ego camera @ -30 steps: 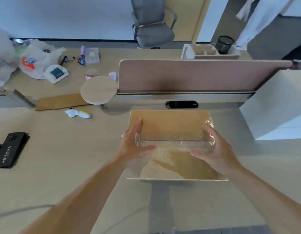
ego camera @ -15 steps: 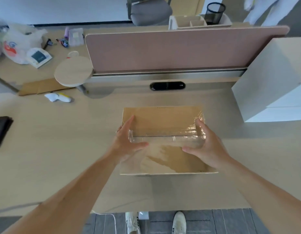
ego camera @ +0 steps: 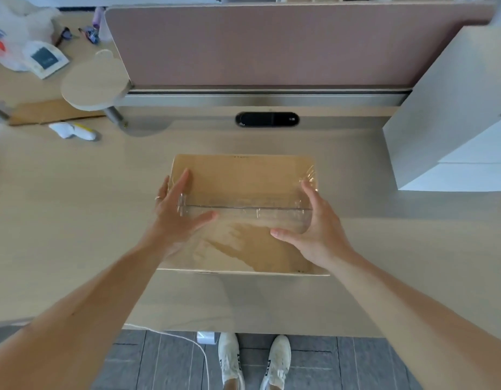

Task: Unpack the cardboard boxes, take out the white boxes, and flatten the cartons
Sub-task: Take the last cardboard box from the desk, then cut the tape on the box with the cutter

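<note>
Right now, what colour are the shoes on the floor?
The shoes are white; the head view shows them.

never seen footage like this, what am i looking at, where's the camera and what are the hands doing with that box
No machine here: the picture comes from a wide-angle camera worn on a person's head, looking down at their bare arms. The left hand and right hand lie with straight fingers on a cardboard box on a pale desk. Shiny clear film covers the box, and something clear spans between the hands, too see-through to identify. A big white box stands at the right, flattened cardboard lies far left, a pink divider runs behind.
</note>
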A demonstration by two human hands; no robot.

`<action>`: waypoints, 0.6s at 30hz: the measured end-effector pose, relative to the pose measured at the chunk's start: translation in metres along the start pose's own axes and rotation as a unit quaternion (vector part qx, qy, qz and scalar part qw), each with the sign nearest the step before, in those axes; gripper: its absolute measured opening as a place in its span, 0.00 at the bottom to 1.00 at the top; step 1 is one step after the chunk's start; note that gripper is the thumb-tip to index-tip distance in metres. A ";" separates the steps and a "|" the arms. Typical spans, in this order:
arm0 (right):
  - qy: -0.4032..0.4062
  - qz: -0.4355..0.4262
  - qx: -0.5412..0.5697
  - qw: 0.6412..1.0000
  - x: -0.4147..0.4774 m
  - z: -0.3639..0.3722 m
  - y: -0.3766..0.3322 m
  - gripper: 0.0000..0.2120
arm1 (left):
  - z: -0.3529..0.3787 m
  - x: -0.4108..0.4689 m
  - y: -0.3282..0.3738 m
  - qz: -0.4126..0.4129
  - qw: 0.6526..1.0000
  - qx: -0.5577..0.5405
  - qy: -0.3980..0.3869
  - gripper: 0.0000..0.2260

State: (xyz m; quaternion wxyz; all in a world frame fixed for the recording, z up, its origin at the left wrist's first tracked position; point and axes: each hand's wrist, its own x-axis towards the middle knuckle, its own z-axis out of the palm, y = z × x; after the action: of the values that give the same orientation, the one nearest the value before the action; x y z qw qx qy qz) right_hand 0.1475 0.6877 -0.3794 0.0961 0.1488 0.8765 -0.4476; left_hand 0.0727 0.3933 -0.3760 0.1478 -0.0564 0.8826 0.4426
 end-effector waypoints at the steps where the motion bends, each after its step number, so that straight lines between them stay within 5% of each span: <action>1: -0.009 -0.004 -0.004 1.000 0.001 -0.001 -0.001 0.57 | 0.003 -0.002 0.001 0.003 0.995 0.090 0.033 0.48; 4: -0.017 -0.032 -0.025 0.999 -0.004 -0.010 0.003 0.54 | 0.024 -0.014 0.013 0.117 0.942 0.306 0.077 0.44; 8: 0.033 -0.030 -0.021 0.999 -0.032 -0.033 0.042 0.46 | 0.082 -0.029 0.042 0.265 0.895 0.358 0.027 0.38; 18: 0.012 0.113 -0.183 0.976 -0.094 -0.103 0.190 0.33 | 0.109 -0.027 0.048 0.276 0.881 0.382 0.038 0.34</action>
State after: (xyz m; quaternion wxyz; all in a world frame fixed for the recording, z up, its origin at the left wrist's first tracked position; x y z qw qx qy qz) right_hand 0.2982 0.8600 -0.4346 0.1610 0.2319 0.9224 -0.2636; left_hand 0.1108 0.5086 -0.3926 -0.0044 0.2338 0.9679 0.0916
